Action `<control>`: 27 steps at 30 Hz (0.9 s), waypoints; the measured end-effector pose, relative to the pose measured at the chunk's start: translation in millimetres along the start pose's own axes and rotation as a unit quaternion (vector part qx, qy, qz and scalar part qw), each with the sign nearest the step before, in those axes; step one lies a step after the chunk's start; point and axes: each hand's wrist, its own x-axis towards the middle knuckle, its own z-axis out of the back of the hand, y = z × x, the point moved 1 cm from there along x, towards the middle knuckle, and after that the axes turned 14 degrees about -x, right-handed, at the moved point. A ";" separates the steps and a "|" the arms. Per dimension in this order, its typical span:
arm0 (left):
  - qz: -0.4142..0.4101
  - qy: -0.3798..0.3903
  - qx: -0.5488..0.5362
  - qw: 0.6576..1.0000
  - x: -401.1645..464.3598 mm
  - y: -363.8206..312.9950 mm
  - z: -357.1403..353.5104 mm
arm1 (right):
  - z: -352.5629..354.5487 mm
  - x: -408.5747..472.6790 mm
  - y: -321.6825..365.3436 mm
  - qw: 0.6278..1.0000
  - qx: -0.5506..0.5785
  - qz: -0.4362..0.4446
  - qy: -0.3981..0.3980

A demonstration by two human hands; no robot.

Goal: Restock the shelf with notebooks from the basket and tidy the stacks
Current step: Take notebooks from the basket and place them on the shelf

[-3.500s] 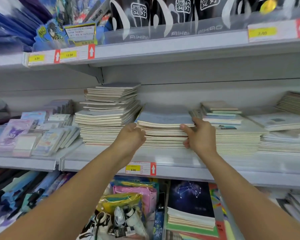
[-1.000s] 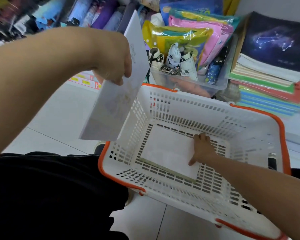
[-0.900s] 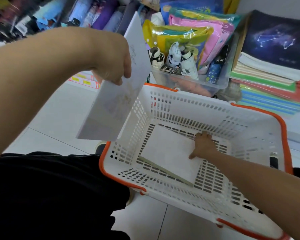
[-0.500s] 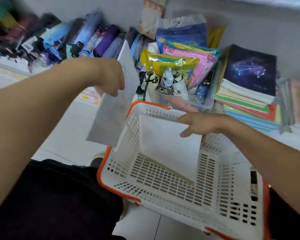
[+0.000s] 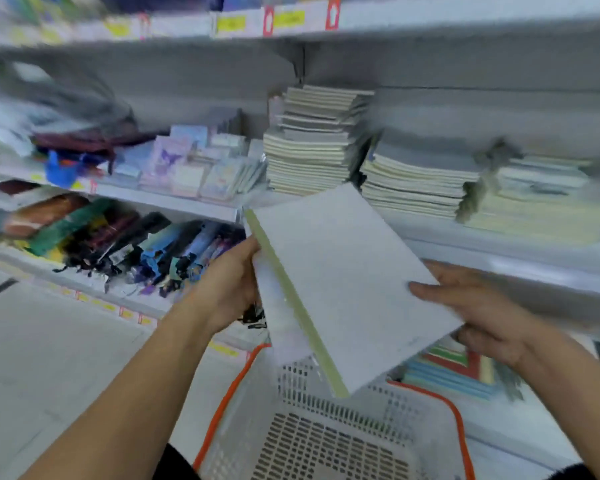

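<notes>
While shelf stacks (image 5: pixel 416 188) blur, hands (image 5: pixel 229 285) grip notebooks (image 5: pixel 347 271); basket (image 5: pixel 326 441) cropped

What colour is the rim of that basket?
Orange, on a white basket; the rim shows clearly in the head view.

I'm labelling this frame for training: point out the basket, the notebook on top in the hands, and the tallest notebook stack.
basket (image 5: pixel 326 445), head view, slotted floor.
top notebook (image 5: pixel 347 271), head view, pale cover.
tallest notebook stack (image 5: pixel 309 157), head view, page edges.
</notes>
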 end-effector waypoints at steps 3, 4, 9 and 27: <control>-0.018 -0.011 -0.059 0.998 -5.1 -10.6 -62.1 | -11.7 0.3 -0.8 0.995 -0.049 0.028 -0.077; -0.038 -0.007 -0.069 0.997 -6.2 -15.2 -76.7 | -10.8 -0.4 1.1 0.992 -0.051 0.038 -0.105; -0.110 0.070 -0.106 0.986 -0.2 -43.5 -139.2 | -0.5 -17.3 12.4 0.986 0.084 0.032 -0.141; -0.143 0.013 0.407 0.902 192.5 -49.3 -181.0 | 163.2 152.6 107.0 0.934 -0.164 -0.030 -0.315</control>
